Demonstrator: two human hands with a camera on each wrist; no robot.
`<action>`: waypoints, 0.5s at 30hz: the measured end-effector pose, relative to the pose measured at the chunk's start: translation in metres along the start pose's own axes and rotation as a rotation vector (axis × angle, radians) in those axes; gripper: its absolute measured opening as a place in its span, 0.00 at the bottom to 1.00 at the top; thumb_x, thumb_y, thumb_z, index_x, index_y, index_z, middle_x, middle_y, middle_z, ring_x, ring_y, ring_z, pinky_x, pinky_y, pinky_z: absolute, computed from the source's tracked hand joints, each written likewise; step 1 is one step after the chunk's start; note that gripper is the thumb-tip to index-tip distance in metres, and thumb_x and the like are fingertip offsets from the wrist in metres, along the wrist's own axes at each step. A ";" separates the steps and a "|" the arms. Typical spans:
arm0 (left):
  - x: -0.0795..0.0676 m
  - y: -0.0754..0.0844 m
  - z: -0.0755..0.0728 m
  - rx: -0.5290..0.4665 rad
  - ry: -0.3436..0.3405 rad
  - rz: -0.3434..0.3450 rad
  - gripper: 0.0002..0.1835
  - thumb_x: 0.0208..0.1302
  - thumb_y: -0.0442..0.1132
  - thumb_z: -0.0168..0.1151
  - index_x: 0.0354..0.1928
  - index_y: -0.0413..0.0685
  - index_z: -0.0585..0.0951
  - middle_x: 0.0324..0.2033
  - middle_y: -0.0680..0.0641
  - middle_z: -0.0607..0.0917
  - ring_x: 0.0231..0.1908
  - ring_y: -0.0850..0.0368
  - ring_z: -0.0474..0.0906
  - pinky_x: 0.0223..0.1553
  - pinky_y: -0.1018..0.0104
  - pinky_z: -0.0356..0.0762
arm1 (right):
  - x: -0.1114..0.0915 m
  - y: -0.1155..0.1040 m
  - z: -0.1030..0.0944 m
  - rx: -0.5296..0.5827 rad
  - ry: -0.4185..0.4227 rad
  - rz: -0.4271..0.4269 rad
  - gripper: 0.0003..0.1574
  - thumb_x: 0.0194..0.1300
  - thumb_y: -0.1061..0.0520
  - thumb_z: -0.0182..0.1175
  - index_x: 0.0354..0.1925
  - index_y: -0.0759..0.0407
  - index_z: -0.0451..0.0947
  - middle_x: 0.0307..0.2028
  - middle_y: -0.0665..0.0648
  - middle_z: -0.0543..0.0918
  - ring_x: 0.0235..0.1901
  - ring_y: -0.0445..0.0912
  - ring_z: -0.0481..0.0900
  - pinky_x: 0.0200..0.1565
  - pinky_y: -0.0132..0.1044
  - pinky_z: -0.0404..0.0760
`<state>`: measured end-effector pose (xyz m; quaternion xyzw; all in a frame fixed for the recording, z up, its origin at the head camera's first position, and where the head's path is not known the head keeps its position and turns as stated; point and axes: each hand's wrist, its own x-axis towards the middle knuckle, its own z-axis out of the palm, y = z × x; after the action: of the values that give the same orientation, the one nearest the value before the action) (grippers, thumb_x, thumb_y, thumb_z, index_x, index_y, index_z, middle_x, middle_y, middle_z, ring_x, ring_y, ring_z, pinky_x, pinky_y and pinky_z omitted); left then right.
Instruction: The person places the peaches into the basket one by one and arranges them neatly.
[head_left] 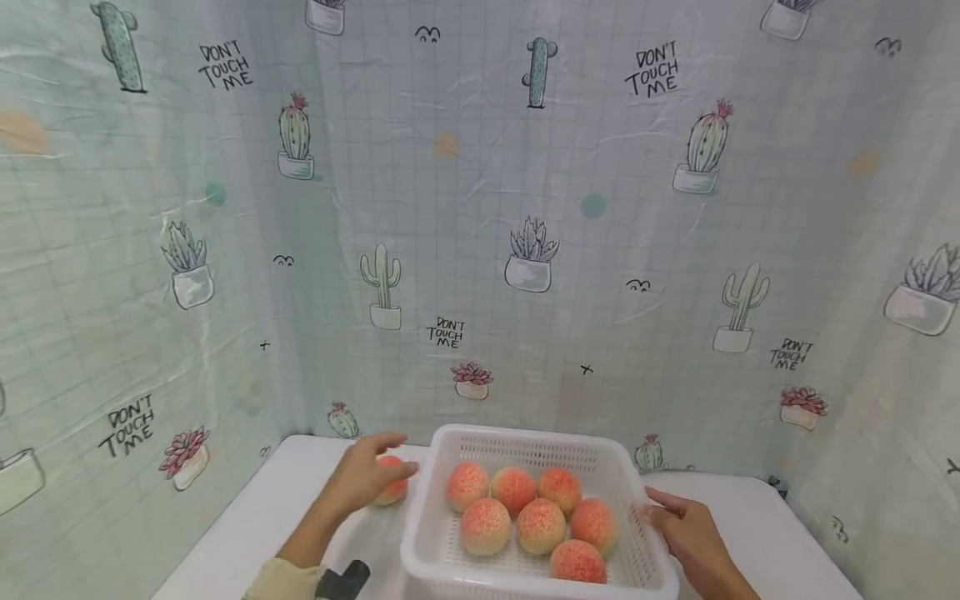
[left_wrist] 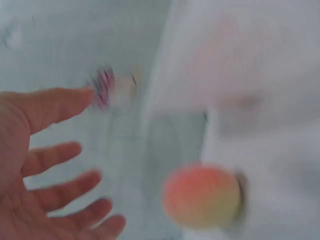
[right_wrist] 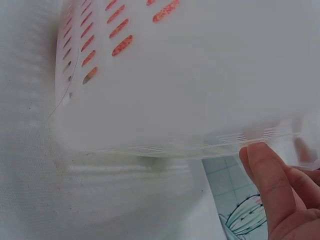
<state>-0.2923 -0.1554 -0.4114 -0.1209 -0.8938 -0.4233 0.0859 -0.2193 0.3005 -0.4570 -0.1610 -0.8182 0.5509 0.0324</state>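
A white plastic basket (head_left: 517,435) with slotted walls stands on the table and holds several red-and-yellow peaches (head_left: 541,526). My right hand (head_left: 693,533) grips its right rim; in the right wrist view the thumb and fingers (right_wrist: 270,175) are at the basket edge. To the left of the basket, one loose peach (head_left: 390,492) sits on the table, partly hidden by my left hand (head_left: 367,473). In the left wrist view that hand has its fingers spread, with a gap between them and the loose peach (left_wrist: 202,196).
A white table (head_left: 247,533) bears the basket. Behind it and at both sides hangs a pale green curtain (head_left: 480,192) with printed cacti. A dark strap (head_left: 343,581) is around my left wrist, over a beige sleeve (head_left: 283,581).
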 end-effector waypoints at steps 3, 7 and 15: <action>0.015 -0.034 -0.001 0.070 0.069 -0.096 0.37 0.61 0.46 0.75 0.68 0.34 0.75 0.66 0.29 0.78 0.68 0.27 0.71 0.66 0.32 0.74 | 0.001 0.000 -0.005 -0.008 0.008 0.013 0.36 0.75 0.57 0.58 0.74 0.70 0.63 0.71 0.76 0.68 0.50 0.53 0.87 0.49 0.52 0.90; 0.026 -0.067 0.015 0.109 0.063 -0.162 0.45 0.59 0.47 0.75 0.71 0.27 0.68 0.66 0.22 0.73 0.67 0.22 0.70 0.66 0.32 0.73 | 0.002 0.001 -0.005 0.003 0.002 0.042 0.36 0.76 0.57 0.58 0.74 0.71 0.62 0.71 0.77 0.68 0.50 0.53 0.87 0.49 0.52 0.90; 0.031 -0.088 0.040 0.071 0.069 -0.183 0.50 0.53 0.50 0.79 0.71 0.27 0.67 0.63 0.23 0.77 0.62 0.27 0.76 0.64 0.33 0.76 | 0.004 -0.002 0.003 0.011 -0.007 0.040 0.36 0.77 0.58 0.57 0.75 0.71 0.61 0.70 0.76 0.70 0.52 0.55 0.87 0.49 0.52 0.90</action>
<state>-0.3495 -0.1738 -0.4930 -0.0213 -0.9120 -0.4015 0.0817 -0.2238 0.2982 -0.4574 -0.1750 -0.8119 0.5566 0.0196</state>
